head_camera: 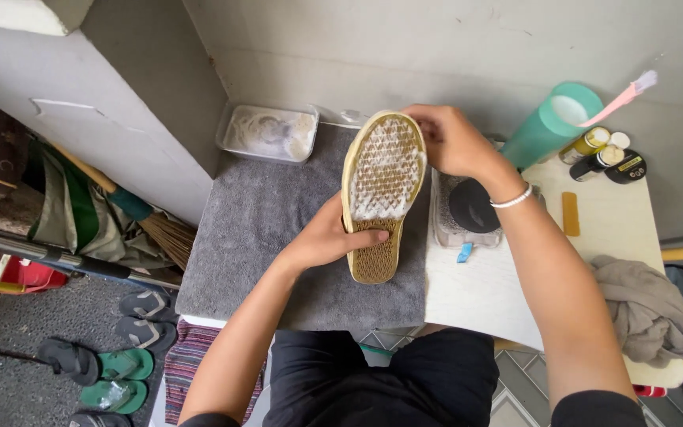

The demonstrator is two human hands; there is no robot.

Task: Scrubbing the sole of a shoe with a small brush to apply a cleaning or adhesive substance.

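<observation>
A shoe [381, 194] lies sole up over a grey towel [262, 229], its tan waffle sole covered with white foam on the front half. My left hand [330, 237] grips the shoe at its middle from the left side. My right hand [448, 142] is at the toe end on the right, fingers curled against the sole's edge; what it holds, if anything, is hidden.
A clear tub of soapy water [266, 133] stands at the towel's far edge. On the white table [476, 292] are a clear tray with a black round object [472, 207], a teal cup [551, 122] with a pink brush, small bottles [602, 154], a grey rag [646, 304]. Sandals [112, 348] lie on the floor at left.
</observation>
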